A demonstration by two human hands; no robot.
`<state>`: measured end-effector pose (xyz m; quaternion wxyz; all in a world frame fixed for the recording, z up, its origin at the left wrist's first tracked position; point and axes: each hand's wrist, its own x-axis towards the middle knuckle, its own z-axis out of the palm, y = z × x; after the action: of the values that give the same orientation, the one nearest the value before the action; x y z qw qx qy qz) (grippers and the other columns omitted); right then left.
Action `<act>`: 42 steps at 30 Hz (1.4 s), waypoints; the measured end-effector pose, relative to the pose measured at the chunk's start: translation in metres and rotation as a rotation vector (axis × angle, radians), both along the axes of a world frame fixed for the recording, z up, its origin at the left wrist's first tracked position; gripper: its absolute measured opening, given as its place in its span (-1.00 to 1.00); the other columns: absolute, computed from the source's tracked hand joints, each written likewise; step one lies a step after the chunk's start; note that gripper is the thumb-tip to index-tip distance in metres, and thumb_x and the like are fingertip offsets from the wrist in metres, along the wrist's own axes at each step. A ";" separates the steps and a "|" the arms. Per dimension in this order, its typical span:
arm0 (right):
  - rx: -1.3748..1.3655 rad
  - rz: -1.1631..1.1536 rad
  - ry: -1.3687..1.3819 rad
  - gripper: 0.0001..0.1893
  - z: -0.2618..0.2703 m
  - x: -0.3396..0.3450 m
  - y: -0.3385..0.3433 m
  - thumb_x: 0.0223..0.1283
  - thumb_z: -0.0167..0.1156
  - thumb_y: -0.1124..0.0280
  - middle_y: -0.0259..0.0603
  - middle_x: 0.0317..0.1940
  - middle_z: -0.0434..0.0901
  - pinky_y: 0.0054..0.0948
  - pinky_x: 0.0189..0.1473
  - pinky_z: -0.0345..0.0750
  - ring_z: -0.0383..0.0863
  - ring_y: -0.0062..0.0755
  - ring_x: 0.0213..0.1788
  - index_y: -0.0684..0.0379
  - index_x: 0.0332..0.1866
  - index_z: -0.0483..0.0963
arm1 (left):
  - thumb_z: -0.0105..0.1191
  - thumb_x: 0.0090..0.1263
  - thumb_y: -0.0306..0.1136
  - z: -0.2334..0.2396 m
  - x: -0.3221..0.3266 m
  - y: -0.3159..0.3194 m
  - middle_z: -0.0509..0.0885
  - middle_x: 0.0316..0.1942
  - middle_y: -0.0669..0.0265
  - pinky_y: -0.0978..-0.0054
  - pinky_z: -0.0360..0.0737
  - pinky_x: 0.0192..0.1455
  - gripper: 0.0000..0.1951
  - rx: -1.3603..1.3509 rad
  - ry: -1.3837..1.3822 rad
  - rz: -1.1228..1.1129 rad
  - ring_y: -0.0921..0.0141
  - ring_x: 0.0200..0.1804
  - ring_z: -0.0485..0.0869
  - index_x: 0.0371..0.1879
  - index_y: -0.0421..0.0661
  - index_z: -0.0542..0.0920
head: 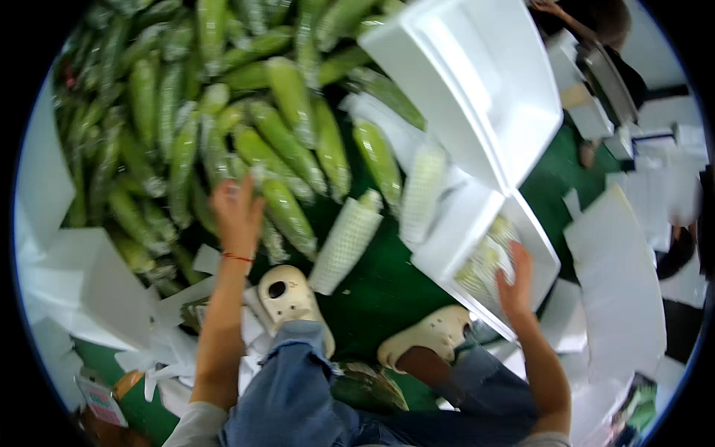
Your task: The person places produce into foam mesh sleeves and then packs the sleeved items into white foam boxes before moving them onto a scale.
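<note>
A large heap of long green vegetables in clear plastic film (184, 151), possibly gourds, fills the upper left. My left hand (237, 209) reaches over the heap's near edge, fingertips at a wrapped one; blur hides whether it grips. My right hand (514, 279) is inside an open white foam box (544, 240), against vegetables in pale foam netting (486, 260). Whether its fingers hold one I cannot tell. Between the hands, a vegetable in white foam netting (346, 243) lies on the green floor, and another netted one (423, 193) leans beside the box.
Another open white foam box (516, 95) stands behind the packed one. White foam boxes and sheets (95, 285) lie at the left, with more at the right (617, 279). My beige clogs (427, 338) are on the green floor. Other people (609, 28) are at the right edge.
</note>
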<state>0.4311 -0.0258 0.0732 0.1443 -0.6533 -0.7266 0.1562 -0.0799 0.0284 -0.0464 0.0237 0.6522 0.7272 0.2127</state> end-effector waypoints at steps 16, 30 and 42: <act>-0.981 -0.112 1.450 -0.47 -0.047 -0.262 -0.007 0.31 0.13 0.20 -0.28 0.00 0.49 -0.49 -0.02 0.45 0.47 -0.57 -0.03 0.18 0.29 0.20 | 0.18 0.07 -0.52 0.097 0.076 -0.071 0.15 0.34 0.10 0.33 0.11 0.41 -0.17 -0.414 -1.126 -0.431 0.23 0.38 0.17 0.40 -0.12 0.10; -1.169 -0.275 1.302 -0.76 -0.025 -0.246 0.018 0.22 0.14 0.43 -0.37 -0.16 0.45 -0.54 -0.06 0.41 0.43 -0.60 -0.10 0.19 -0.05 0.35 | 0.15 0.23 -0.49 0.084 0.095 -0.051 0.54 -0.36 0.30 0.47 0.47 -0.20 -0.78 -0.175 -1.060 -0.204 0.40 -0.26 0.54 -0.20 -0.11 0.43; -0.864 -0.067 1.102 -0.68 -0.124 -0.242 0.053 0.21 0.15 0.33 -0.30 -0.21 0.57 -0.46 -0.16 0.48 0.57 -0.40 -0.20 0.21 0.02 0.38 | 0.08 0.20 -0.54 0.031 0.034 -0.011 0.57 -0.34 0.46 0.58 0.50 -0.29 -0.88 -0.669 -1.610 -0.183 0.61 -0.31 0.54 -0.31 -0.08 0.52</act>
<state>0.1894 0.0276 -0.0512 0.2239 -0.4998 -0.3997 0.7351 -0.0459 0.0174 -0.0153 0.7366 0.3187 0.4587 0.3812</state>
